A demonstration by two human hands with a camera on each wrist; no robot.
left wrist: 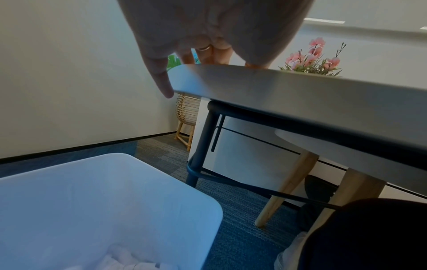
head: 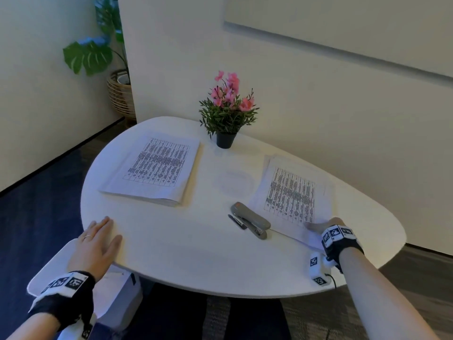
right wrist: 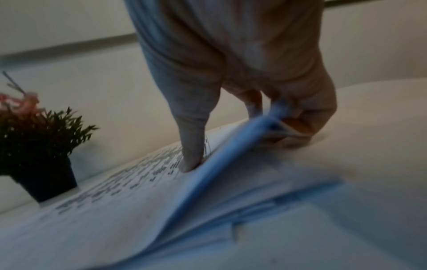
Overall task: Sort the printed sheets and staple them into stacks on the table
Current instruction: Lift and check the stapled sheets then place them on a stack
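Observation:
Two stacks of printed table sheets lie on the white table (head: 196, 261). The left stack (head: 154, 168) lies flat and untouched. My right hand (head: 326, 225) is at the near corner of the right stack (head: 291, 192). In the right wrist view the right hand (right wrist: 245, 138) has its thumb (right wrist: 190, 155) pressed on the top print, and its fingers curl under a lifted bundle of sheets (right wrist: 219, 164). A grey stapler (head: 252, 220) and a black pen (head: 237, 221) lie just left of that stack. My left hand (head: 98, 239) rests flat on the table's near left edge (left wrist: 300, 95), holding nothing.
A potted pink flower plant (head: 226, 114) stands at the table's far side between the stacks. A white bin (left wrist: 92, 210) sits on the floor under my left arm. A leafy plant in a wicker basket (head: 121, 96) stands in the back corner.

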